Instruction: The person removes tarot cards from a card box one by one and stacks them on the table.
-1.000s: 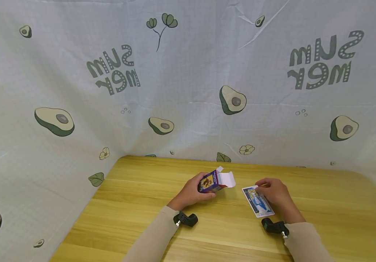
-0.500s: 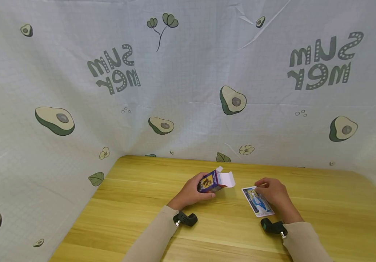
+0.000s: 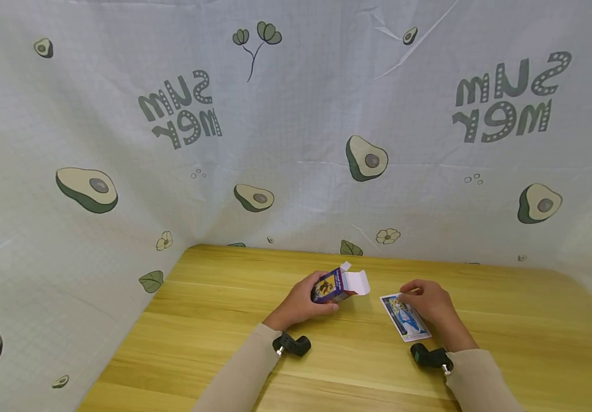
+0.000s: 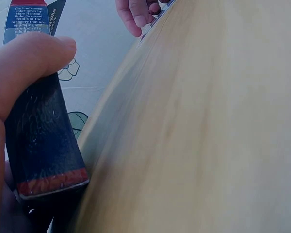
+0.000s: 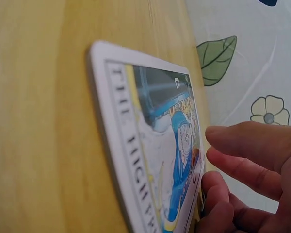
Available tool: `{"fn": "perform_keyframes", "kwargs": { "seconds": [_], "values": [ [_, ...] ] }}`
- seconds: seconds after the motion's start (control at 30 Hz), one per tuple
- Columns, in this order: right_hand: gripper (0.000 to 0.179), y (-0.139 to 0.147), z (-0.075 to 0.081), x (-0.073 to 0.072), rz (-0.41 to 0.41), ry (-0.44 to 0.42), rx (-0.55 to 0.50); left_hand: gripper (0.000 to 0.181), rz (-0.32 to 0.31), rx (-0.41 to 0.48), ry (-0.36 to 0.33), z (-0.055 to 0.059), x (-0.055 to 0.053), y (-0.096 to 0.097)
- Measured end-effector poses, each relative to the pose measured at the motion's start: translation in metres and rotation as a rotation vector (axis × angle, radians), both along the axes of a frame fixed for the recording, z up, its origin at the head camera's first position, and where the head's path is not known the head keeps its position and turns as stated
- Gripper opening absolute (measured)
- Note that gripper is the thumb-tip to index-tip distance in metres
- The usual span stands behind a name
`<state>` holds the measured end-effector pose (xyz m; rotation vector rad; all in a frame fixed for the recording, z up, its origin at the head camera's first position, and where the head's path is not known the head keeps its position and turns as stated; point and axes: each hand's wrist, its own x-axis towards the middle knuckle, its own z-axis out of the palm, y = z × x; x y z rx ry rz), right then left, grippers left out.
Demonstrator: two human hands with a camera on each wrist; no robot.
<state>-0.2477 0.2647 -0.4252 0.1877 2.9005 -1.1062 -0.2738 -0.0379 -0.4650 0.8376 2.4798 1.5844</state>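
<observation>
My left hand [image 3: 300, 300] grips a purple-and-blue tarot card box [image 3: 329, 288], its white lid flap [image 3: 356, 282] standing open toward the right. In the left wrist view my thumb lies across the narrow dark side of the box [image 4: 46, 131]. To the right, a tarot card [image 3: 404, 320] with a blue-robed figure lies face up on the table. My right hand [image 3: 430, 302] is at its far right edge. From the right wrist, the thumb and index finger stand apart just past the card [image 5: 174, 145], while the lower fingers curl loosely beside its edge.
The wooden table [image 3: 213, 355] ends at a white cloth [image 3: 296, 137] printed with avocados, leaves and mirrored lettering, which hangs behind and to the left. Black camera mounts sit on both wrists, the right one [image 3: 430, 356] close to the card's near corner.
Hardly anything differs. My right hand and the card appear a few pixels further left; the left hand keeps its grip on the box in the same spot.
</observation>
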Motion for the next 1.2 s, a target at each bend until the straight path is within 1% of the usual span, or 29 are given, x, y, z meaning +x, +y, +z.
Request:
{"fn": "perform_keyframes", "kwargs": {
  "seconds": [0.1,0.2,0.33,0.47,0.6,0.9,1.07,1.2],
  "values": [
    [0.034,-0.0007,-0.0004,-0.0007,0.012,-0.009,0.006,0.067,-0.004,0.003,-0.002,-0.0001,-0.0003,-0.0002],
    [0.035,-0.0015,0.0006,-0.0007,0.031,-0.017,0.014,0.066,0.004,-0.013,0.003,-0.0012,-0.0011,-0.0003],
    [0.033,-0.0027,0.0025,0.0000,0.041,-0.027,0.022,0.066,0.014,-0.033,0.012,-0.0017,-0.0014,0.0002],
    [0.029,-0.0033,0.0035,0.0002,0.042,-0.029,0.033,0.067,0.011,-0.030,0.016,-0.0005,-0.0005,0.0002],
    [0.026,-0.0032,0.0039,0.0001,0.037,-0.032,0.046,0.067,0.009,-0.026,0.019,-0.0002,0.0000,0.0000],
    [0.026,-0.0026,0.0048,0.0048,-0.011,-0.044,0.064,0.067,0.009,-0.033,0.018,0.0001,0.0011,-0.0012],
    [0.026,-0.0023,0.0056,0.0075,-0.010,-0.031,0.071,0.066,-0.002,-0.036,0.034,-0.0012,0.0001,-0.0009],
    [0.025,-0.0017,0.0048,0.0079,-0.004,-0.022,0.071,0.067,0.000,-0.039,0.034,-0.0020,0.0001,-0.0010]
  ]
}}
